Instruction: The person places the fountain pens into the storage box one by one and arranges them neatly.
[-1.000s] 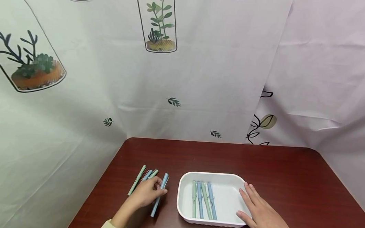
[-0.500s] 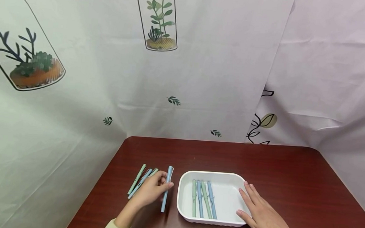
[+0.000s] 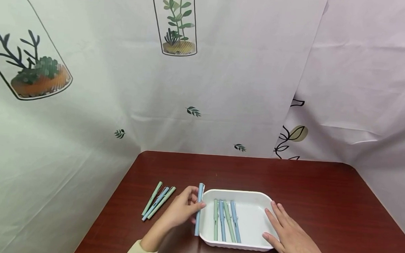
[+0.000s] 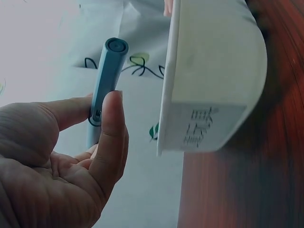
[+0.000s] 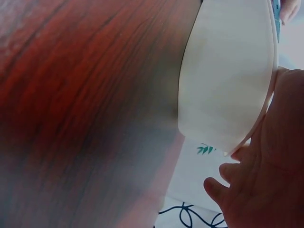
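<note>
Holding a light-blue capped pen (image 3: 198, 220) in the left hand (image 3: 182, 205), with a narrow grip, thumb against fingers, near the middle of the barrel. Placed, as seen from the head, just at the outer side of the left rim of the white plastic tray (image 3: 256, 221), not yet above its inside. Seen in the left wrist view with a gap from the tray wall and higher than the rim, so not resting on the bench (image 3: 328, 209).

Pointing with the long axis from near to far, almost parallel to the left rim, with the clip (image 3: 204, 188) at the far end, turned to the tray side. Judging from this, already close in direction to the four pens (image 3: 222, 221) in the left half of the tray, and in need of very little turning to match. Depending mainly, in judgement, on height over the rim and on travel to the right.

Much nearer to the left hand than to the right hand (image 3: 287, 234), resting at the opposite rim with fingers straight and spread, pinching nothing. Further to the left, on the bench, showing three pens (image 3: 155, 204), close together and slanting with far ends to the right.
</note>
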Demonstrator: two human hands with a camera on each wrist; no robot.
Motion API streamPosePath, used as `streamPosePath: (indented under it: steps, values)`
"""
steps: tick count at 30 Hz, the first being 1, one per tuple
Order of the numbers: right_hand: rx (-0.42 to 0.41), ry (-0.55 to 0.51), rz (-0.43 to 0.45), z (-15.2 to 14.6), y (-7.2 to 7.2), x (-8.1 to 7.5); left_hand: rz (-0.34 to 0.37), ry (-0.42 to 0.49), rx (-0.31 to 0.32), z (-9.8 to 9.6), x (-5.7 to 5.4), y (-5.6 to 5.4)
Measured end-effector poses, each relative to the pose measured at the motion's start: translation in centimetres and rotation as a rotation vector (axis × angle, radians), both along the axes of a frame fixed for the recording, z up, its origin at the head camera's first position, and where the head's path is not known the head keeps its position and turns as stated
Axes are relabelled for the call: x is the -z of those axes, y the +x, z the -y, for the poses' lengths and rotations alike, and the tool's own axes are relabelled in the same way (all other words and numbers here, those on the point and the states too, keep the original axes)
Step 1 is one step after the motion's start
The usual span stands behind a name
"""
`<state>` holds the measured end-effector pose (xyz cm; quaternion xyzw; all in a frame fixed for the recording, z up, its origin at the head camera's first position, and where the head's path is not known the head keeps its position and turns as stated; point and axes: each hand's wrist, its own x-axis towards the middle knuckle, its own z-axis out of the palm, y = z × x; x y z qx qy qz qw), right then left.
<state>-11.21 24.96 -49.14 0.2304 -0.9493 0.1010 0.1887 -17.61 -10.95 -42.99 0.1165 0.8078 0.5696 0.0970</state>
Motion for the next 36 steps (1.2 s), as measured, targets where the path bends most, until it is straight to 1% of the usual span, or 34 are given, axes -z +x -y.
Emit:
streamPosePath:
  steps: [6,10,13,19,21,23,28,36]
  values:
    - [-0.009,-0.009,-0.02,0.1,0.0,0.0,0.025,0.033,0.024,-1.5,0.4,-0.3]
    - [-0.002,0.0,-0.014,0.1,0.1,0.0,0.043,0.081,0.039,-2.6,0.8,-0.5]
    - [0.005,0.002,-0.003,0.1,0.1,-0.1,0.061,0.114,0.038,-3.3,1.0,-0.6]
    - [-0.001,-0.005,-0.017,0.2,0.2,-0.3,0.114,0.227,-0.003,-5.0,1.4,-0.4]
    - [-0.005,-0.004,-0.022,0.3,0.2,-0.4,0.12,0.256,-0.019,-5.5,1.4,-0.3]
    - [0.002,0.005,-0.005,0.3,0.2,-0.3,0.121,0.273,-0.03,-6.0,1.5,-0.2]
    - [0.016,0.019,0.024,0.3,0.2,-0.4,0.143,0.284,-0.04,-7.1,1.5,0.0]
    - [-0.016,0.025,-0.041,0.2,0.0,-0.3,0.185,0.254,-0.007,-9.1,1.6,0.2]
